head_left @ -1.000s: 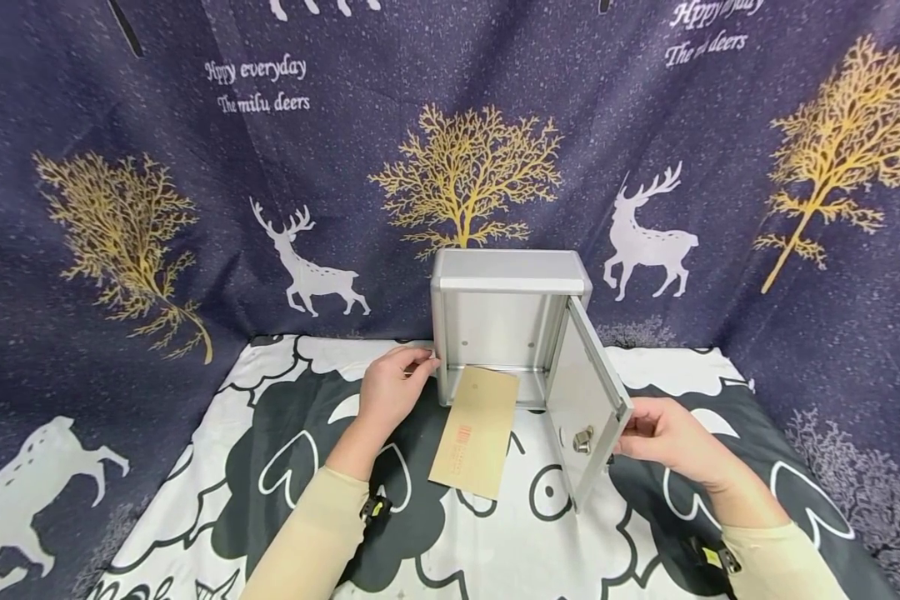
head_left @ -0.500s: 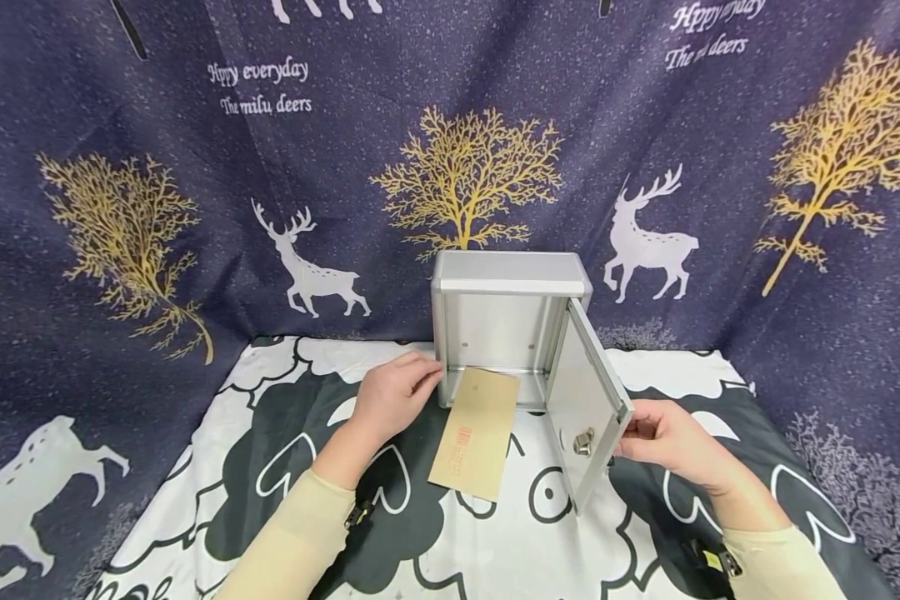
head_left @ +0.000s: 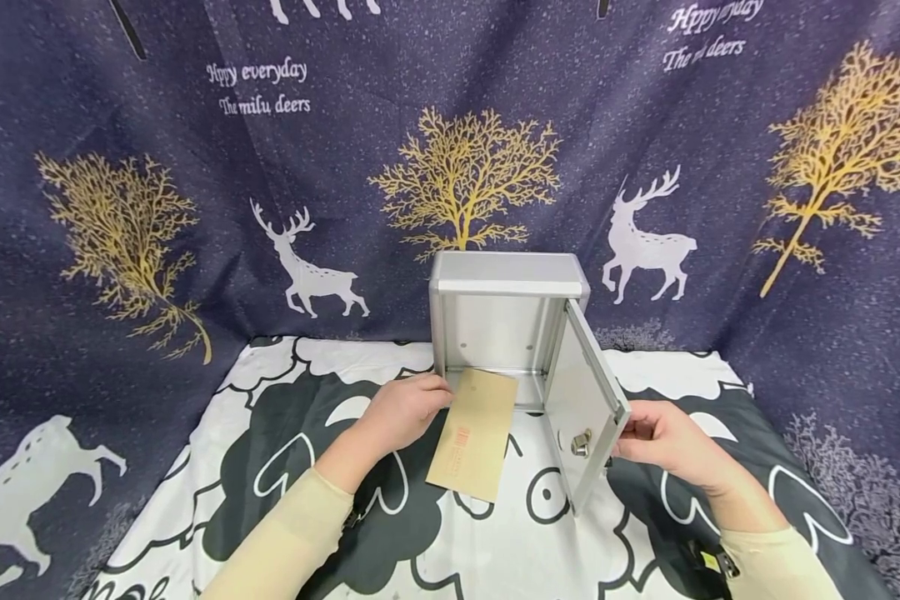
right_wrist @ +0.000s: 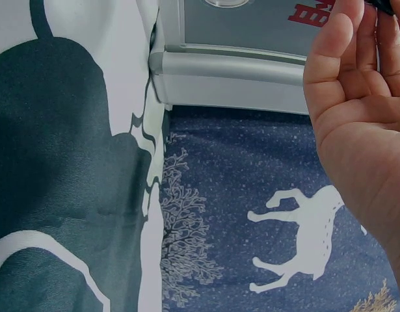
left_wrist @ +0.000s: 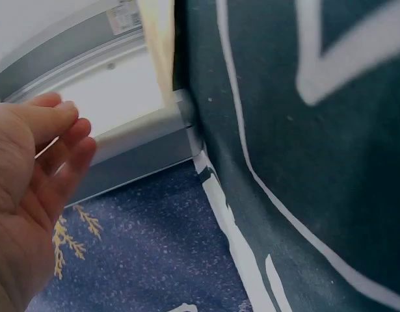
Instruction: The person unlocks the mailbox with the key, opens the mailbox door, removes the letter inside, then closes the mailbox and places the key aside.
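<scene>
A silver-grey metal mailbox (head_left: 507,270) stands against the backdrop, its door (head_left: 573,400) swung out to the right. The lock (head_left: 581,443) shows on the door's inner side. A brown paper envelope (head_left: 474,433) with red print leans out of the mailbox, its near end over the cloth. My left hand (head_left: 408,408) is at the envelope's left edge, fingers loosely bent; the left wrist view shows nothing between them. Behind the door's free edge, my right hand (head_left: 663,442) has curled fingers, pinching a small black piece (right_wrist: 382,5) on the door's outer face.
A patterned black, white and dark cloth (head_left: 510,550) covers the surface underneath. Behind the mailbox hangs a dark blue fabric backdrop (head_left: 390,167) with deer and golden trees. Red lettering (right_wrist: 310,12) marks the door's outer face.
My left hand has moved right, from the mailbox's left side to the envelope's edge. The right hand, the door and the envelope have stayed in place.
</scene>
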A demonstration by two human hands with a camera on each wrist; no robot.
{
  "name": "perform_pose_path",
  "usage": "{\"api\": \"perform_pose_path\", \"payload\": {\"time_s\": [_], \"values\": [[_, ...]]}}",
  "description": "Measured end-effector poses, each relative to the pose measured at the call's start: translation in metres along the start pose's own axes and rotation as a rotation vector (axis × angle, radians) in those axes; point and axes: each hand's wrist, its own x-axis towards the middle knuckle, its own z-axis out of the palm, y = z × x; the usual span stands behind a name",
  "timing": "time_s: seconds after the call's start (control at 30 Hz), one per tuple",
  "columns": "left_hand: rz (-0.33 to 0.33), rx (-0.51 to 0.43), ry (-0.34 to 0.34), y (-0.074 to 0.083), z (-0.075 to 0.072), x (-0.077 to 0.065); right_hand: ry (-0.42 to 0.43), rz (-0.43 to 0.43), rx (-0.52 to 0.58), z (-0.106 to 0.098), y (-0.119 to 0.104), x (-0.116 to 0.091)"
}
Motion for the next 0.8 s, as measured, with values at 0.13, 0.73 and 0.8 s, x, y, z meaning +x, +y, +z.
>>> {"api": "perform_pose_path", "payload": {"time_s": [0.13,0.73,0.8], "values": [[0.005,0.013,-0.127,0.002,0.004,-0.001,0.000,-0.008,-0.002,0.000,0.001,-0.001],[0.071,0.120,-0.293,-0.001,0.020,-0.002,0.015,-0.009,-0.017,0.000,0.003,-0.001],[0.081,0.127,-0.304,-0.001,0.021,-0.001,0.016,-0.003,-0.014,0.000,0.003,-0.002]]}}
